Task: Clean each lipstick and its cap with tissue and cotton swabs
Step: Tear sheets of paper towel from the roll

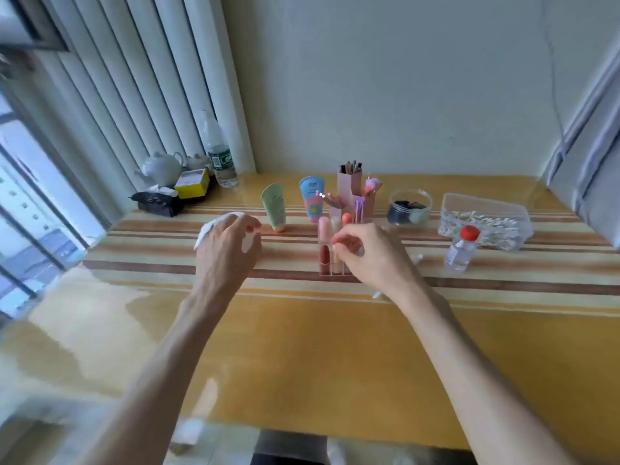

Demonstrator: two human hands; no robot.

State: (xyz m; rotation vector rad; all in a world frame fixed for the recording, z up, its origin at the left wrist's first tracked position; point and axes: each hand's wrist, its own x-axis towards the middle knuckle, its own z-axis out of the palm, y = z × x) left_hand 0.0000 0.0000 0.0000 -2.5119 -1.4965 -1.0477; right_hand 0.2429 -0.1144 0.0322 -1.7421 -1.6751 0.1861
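Left grip [228, 253] clenches the tissue [218, 226], right grip [364, 255] curls atop the upright lipsticks [324, 255], caps skyward (holding one, can't tell), open counter [335, 347] nearer than both.

A glossy yellow wooden tabletop [335, 357] has a band of brown and cream stripes running from its left edge to its right edge. In the far left corner stand a white teapot [161, 167], a yellow box [192, 182] just beside it, and a clear plastic water bottle [219, 156] with a green label. Along the far edge, near the middle, a pale green tube [274, 207] and a blue tube [312, 198] stand upright on their caps. Beside them is a tall pink brush holder [349, 187]. Towards the right edge sit a round clear jar [410, 208] holding dark items and a small clear bottle [461, 250] with a red cap. Pale vertical blinds [134, 78] hang beyond the far left corner.
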